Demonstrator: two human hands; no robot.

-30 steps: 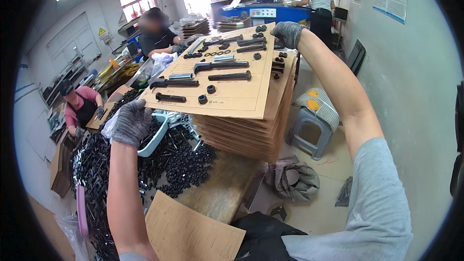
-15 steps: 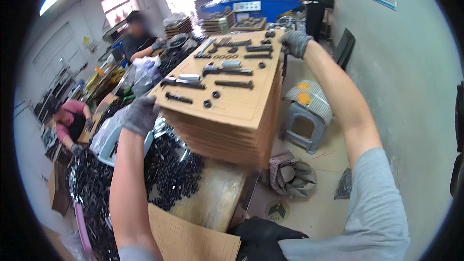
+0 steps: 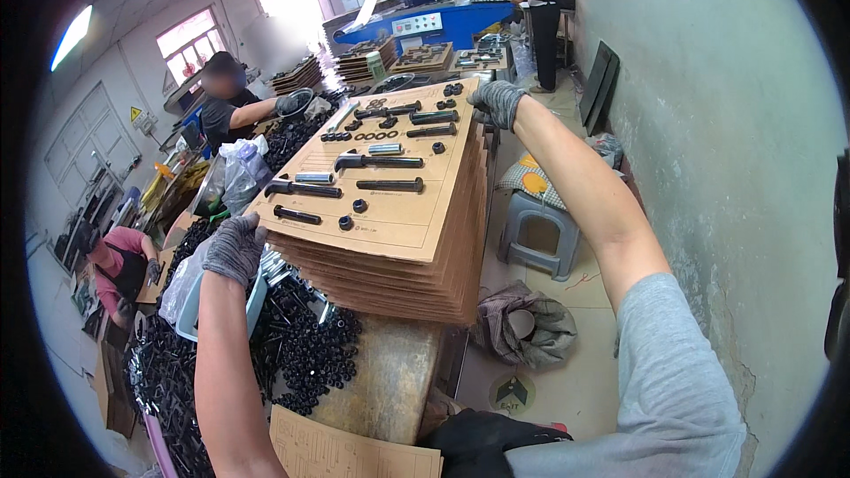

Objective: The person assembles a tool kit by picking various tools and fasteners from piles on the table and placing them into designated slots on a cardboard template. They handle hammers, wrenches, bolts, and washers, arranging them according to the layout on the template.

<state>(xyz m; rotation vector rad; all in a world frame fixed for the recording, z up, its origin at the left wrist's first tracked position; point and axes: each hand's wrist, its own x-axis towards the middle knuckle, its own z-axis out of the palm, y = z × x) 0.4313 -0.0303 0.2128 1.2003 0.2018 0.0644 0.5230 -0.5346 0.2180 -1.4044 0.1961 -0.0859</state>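
Observation:
A tan cardboard sheet (image 3: 398, 221) tops a tall stack of similar sheets (image 3: 381, 279). Black bolts (image 3: 390, 185), silver sleeves (image 3: 385, 150), nuts (image 3: 359, 205) and washers (image 3: 371, 134) lie spaced out over it. My left hand (image 3: 235, 250), in a grey knit glove, grips the sheet's near left corner. At the far right corner my right hand (image 3: 498, 104), gloved alike, has its fingers closed over the edge. Whether the sheet rests fully on the stack is hard to tell.
Loose black nuts (image 3: 310, 354) and a blue tray (image 3: 190, 310) are beside the stack. Another cardboard sheet (image 3: 345, 451) lies nearest me. A grey stool (image 3: 538, 235) and a cloth sack (image 3: 522, 327) are at right. Co-workers stand at left and at the back.
The stack, the sheet and both hands sit a little further left and lower in view, as the view has shifted. Both hands keep their hold, and the parts keep their layout.

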